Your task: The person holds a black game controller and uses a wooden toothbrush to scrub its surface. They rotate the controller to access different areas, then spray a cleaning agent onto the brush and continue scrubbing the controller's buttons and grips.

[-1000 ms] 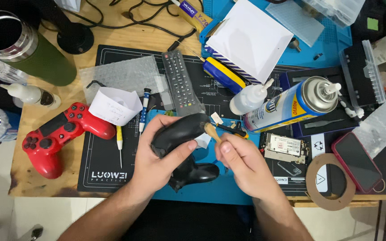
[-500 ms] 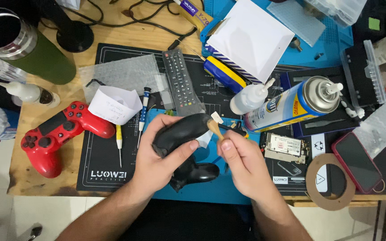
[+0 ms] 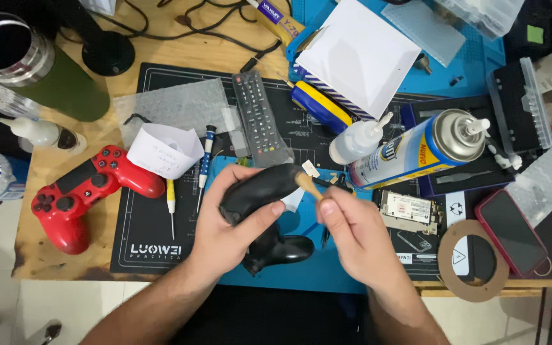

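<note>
Black controller shell (image 3: 260, 191) sits clamped in left hand (image 3: 228, 227) fingers; right hand (image 3: 352, 233) fingers pinch a wooden stick (image 3: 308, 186) touching it.

A blue-and-yellow labelled spray can (image 3: 416, 150) lies on the bench beside a dark-screened, red-cased phone (image 3: 511, 231) at right.

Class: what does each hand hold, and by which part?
The left hand grips the black controller shell around its grip end. The right hand pinches the lower end of a wooden-handled brush.

Wooden table (image 3: 107, 137): black mat (image 3: 154, 230), red controller (image 3: 84, 191), seemingly green flask (image 3: 39, 70).
</note>
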